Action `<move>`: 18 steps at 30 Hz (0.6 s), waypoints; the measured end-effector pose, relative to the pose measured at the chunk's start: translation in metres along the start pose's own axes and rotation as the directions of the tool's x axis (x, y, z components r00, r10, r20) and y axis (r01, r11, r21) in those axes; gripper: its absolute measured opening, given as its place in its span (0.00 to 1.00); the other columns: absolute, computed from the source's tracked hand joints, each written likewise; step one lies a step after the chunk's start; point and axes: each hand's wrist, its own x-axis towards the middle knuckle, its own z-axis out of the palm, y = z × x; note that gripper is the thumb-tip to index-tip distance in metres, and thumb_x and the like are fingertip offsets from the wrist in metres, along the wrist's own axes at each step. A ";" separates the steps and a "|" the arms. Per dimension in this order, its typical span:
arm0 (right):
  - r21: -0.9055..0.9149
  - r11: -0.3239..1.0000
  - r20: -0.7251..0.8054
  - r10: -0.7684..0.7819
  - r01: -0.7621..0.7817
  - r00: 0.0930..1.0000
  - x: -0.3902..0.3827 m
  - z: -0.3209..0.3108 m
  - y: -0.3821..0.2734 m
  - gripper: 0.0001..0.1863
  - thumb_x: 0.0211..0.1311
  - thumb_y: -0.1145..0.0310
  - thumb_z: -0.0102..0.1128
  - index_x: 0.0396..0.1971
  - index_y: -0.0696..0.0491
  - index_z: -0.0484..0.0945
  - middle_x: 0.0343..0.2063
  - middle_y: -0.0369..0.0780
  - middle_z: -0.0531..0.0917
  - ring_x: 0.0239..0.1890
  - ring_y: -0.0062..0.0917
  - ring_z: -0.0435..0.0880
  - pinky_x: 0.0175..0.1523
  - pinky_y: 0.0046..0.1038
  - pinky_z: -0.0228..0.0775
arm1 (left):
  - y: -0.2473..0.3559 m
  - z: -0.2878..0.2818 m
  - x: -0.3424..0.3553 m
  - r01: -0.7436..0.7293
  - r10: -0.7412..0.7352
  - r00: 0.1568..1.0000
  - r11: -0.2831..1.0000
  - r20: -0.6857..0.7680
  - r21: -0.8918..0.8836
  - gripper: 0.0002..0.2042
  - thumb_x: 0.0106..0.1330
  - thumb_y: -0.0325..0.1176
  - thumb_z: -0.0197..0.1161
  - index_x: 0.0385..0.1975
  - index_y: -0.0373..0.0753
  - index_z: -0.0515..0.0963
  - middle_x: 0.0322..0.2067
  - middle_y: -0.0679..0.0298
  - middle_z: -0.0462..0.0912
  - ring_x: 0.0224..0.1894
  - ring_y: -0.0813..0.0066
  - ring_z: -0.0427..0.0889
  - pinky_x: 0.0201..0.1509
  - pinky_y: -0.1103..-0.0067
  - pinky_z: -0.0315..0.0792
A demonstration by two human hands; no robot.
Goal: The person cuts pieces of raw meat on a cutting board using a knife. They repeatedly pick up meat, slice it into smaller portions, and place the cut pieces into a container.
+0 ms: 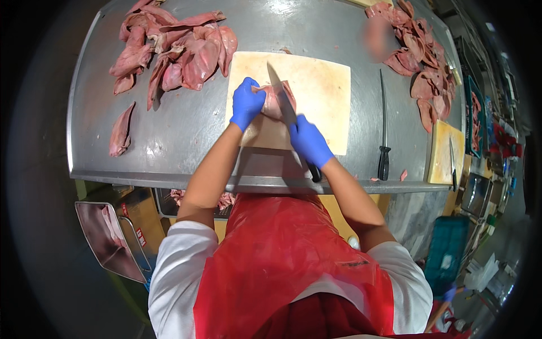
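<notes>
Head view shows the blue-gloved left hand (248, 105) pinching the left edge of the pink meat piece (271, 105) on the pale cutting board (324, 93), and the right hand (310, 141) wrapped round the near end of the knife (284, 99), which crosses over the meat. Cutting well likely means light strokes, the meat held taut, left fingers (thumb included) clear of the edge.

Gloves (248, 104) are blue, meat (271, 107) pink, board (323, 104) cream, apron (282, 248) red.
</notes>
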 end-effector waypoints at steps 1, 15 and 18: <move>-0.026 0.998 0.062 0.055 -0.054 0.997 -0.021 0.001 0.002 0.15 0.68 0.61 0.51 0.41 0.60 0.68 0.27 0.61 0.80 0.34 0.62 0.79 0.39 0.52 0.71 | 0.000 0.002 -0.008 -0.041 0.040 0.999 0.998 -0.015 -0.053 0.10 0.55 0.34 0.64 0.30 0.36 0.73 0.27 0.49 0.81 0.31 0.51 0.82 0.37 0.65 0.75; 0.137 0.982 0.131 -0.144 0.126 0.981 -0.101 -0.012 0.053 0.14 0.70 0.62 0.47 0.43 0.58 0.69 0.29 0.60 0.80 0.35 0.59 0.79 0.41 0.52 0.72 | 0.024 -0.011 0.033 -0.280 0.120 0.882 0.911 -0.455 -0.302 0.05 0.60 0.29 0.61 0.32 0.39 0.73 0.24 0.69 0.74 0.26 0.83 0.73 0.28 0.81 0.69; 0.115 0.991 0.193 0.049 -0.072 0.980 -0.156 -0.057 0.101 0.11 0.69 0.64 0.51 0.41 0.56 0.70 0.25 0.56 0.79 0.29 0.54 0.79 0.35 0.47 0.73 | 0.037 0.034 0.021 0.251 -0.095 0.948 0.811 0.304 -0.529 0.14 0.66 0.33 0.58 0.48 0.34 0.70 0.39 0.60 0.76 0.38 0.75 0.79 0.37 0.78 0.78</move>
